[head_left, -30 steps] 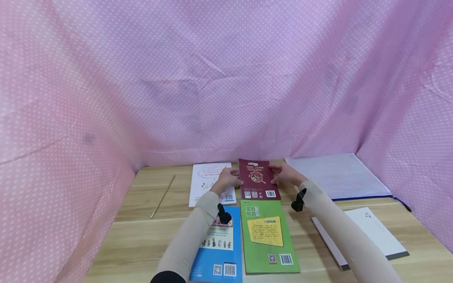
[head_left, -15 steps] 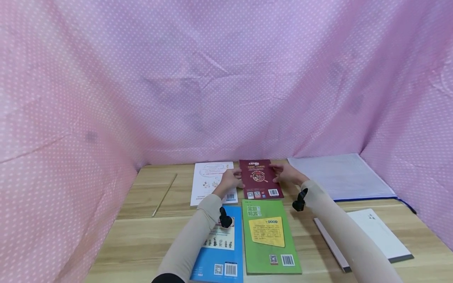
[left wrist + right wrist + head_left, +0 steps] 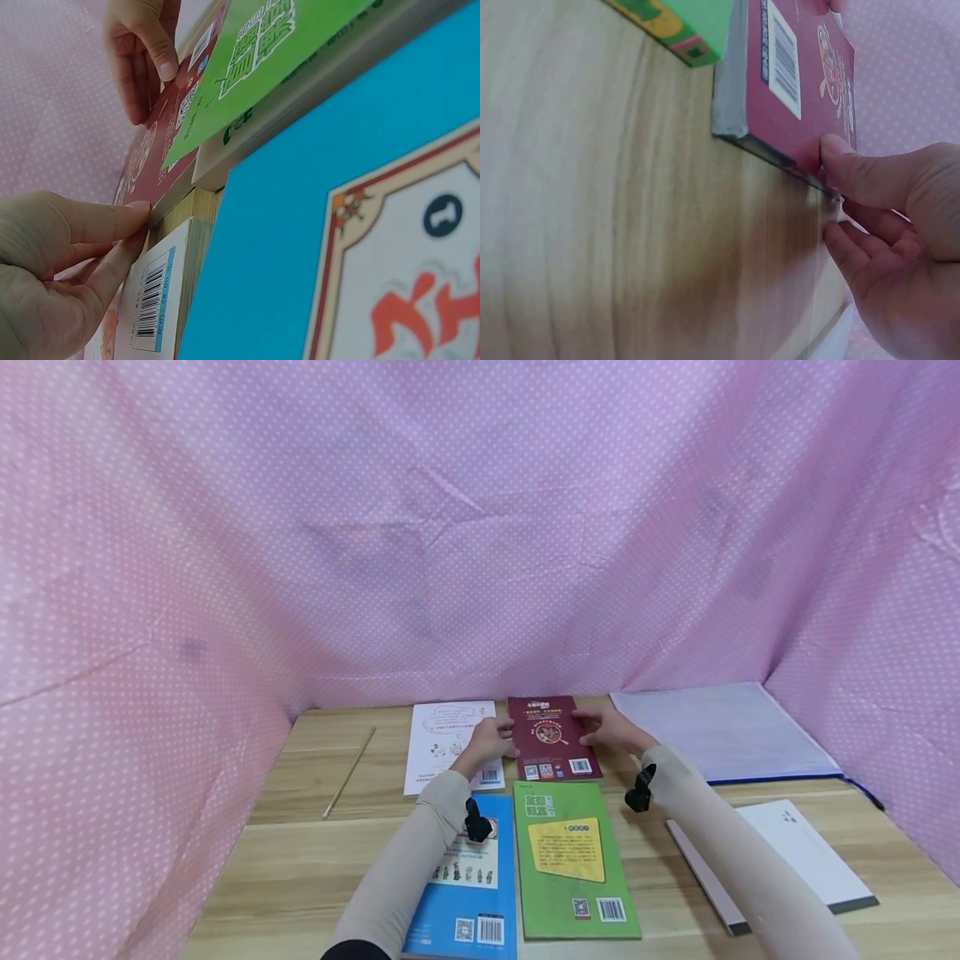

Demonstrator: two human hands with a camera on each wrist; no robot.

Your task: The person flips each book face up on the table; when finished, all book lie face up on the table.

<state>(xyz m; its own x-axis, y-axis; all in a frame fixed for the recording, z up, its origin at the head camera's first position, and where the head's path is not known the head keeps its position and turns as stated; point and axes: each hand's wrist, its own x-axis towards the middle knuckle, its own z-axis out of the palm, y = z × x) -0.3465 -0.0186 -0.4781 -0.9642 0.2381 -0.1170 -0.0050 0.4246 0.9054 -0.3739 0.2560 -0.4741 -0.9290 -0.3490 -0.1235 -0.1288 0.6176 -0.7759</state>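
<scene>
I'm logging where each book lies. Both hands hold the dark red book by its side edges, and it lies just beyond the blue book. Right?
Not quite. The dark red book, held by the left hand and the right hand, lies just beyond the green book, not the blue book. The head view shows this.

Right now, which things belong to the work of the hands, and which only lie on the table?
In hand:
red book, held at its edges by the left hand and right hand

Lying about:
green book
blue book
white booklet
stick
folder
notebook
</scene>
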